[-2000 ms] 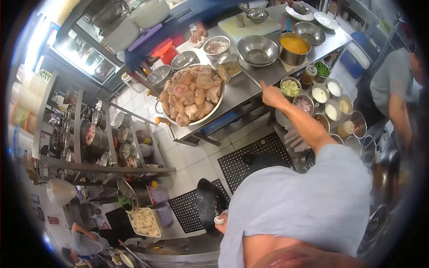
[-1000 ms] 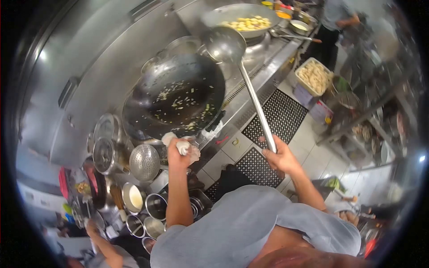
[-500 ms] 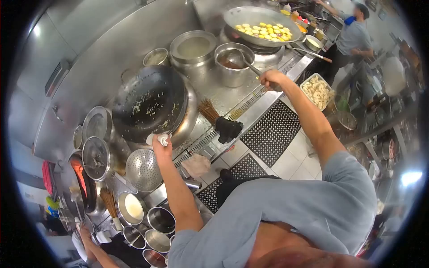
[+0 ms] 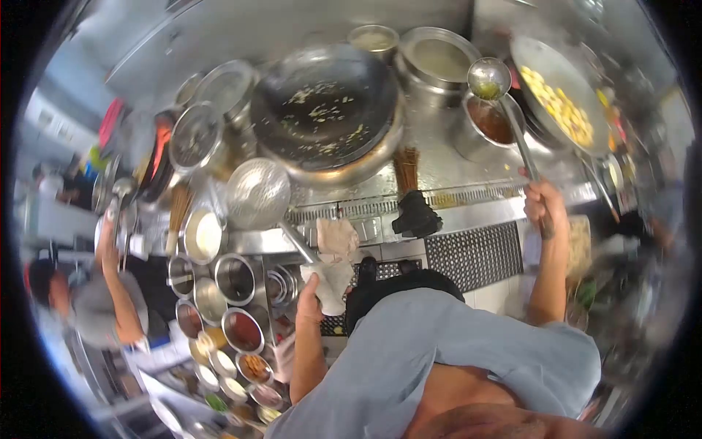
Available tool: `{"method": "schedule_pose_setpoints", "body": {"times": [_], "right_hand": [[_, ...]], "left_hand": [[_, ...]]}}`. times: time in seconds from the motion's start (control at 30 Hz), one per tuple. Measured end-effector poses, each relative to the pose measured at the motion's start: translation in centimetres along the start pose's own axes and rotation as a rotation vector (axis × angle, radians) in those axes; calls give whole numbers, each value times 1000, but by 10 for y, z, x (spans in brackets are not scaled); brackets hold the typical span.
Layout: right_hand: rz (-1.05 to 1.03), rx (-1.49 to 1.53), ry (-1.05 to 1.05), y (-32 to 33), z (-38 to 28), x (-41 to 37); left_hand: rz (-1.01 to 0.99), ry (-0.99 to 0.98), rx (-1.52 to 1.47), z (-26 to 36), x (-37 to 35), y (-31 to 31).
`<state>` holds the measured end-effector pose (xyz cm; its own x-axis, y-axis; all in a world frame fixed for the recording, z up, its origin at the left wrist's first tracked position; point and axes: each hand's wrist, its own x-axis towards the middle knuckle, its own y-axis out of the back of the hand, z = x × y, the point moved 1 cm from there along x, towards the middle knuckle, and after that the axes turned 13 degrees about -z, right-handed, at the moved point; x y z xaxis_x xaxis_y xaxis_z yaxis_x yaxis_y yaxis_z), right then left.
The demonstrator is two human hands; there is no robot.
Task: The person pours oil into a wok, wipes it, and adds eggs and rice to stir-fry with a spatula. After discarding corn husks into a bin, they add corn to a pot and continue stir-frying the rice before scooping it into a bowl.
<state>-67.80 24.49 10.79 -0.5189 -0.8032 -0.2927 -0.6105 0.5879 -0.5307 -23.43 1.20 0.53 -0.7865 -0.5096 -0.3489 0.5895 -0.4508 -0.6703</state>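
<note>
My right hand (image 4: 545, 201) is closed around the long handle of a metal ladle (image 4: 523, 143). Its bowl, with a little yellowish-green liquid in it, hangs above a steel pot of reddish-brown sauce (image 4: 491, 126). Lower left, my left hand (image 4: 309, 300) grips a whitish cloth (image 4: 327, 287), close to the handle end of a perforated skimmer (image 4: 259, 192). In front of me a large dark wok (image 4: 322, 128) sits on its burner, with small pale chopped bits scattered inside.
Right of the pot is a wide pan (image 4: 523, 55) of yellow slices. A bamboo brush (image 4: 406, 170) and black cloth (image 4: 417, 214) lie at the counter edge. Several steel containers (image 4: 235, 279) stand left. Another person (image 4: 110, 307) works at far left, an arm raised near a ladle.
The ladle has come up out of the sauce pot. My left hand has left the wok rim and moved down with the cloth. The view has turned left.
</note>
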Motion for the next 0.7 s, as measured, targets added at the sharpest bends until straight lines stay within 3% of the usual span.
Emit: {"method": "schedule_pose_setpoints", "body": {"times": [0.1,0.17,0.23,0.3,0.33,0.37,0.4,0.47,0.5,0.53,0.57,0.6,0.67,0.7], "right_hand": [[-269,188,-76,-22,-7,33],[-456,276,-185,-7,-8,37],[-385,165,-193,-7,3,87],[-559,-20,-217,-39,1,140],[-491,-258,-172,-61,9,172],[-448,-505,-123,-79,16,204],[-489,-520,-138,-79,23,212],[-556,-35,-174,-65,63,165],[-709,196,-257,-45,92,161],[-628,-164,-75,-47,107,131],[-540,-234,-60,-40,144,108],[-157,-29,-248,-54,162,61],[-1229,538,-486,2,189,14],[-1331,491,-622,11,194,-9]], "left_hand": [[94,-77,39,-13,-9,-24],[54,-188,-36,-63,-15,-73],[33,-243,-94,-100,-20,-98],[72,-252,-83,-111,-44,-101],[94,-252,-64,-108,-51,-100],[193,-296,-101,-112,-56,-107],[280,-319,-81,-121,-67,-112],[373,-462,-156,-172,-138,-109],[404,-575,-193,-203,-167,-107],[485,-605,-285,-218,-186,-112],[539,-600,-375,-249,-209,-112],[580,-599,-470,-279,-238,-104],[812,-543,-434,-317,-274,-99],[930,-608,-393,-323,-280,-109]]}}
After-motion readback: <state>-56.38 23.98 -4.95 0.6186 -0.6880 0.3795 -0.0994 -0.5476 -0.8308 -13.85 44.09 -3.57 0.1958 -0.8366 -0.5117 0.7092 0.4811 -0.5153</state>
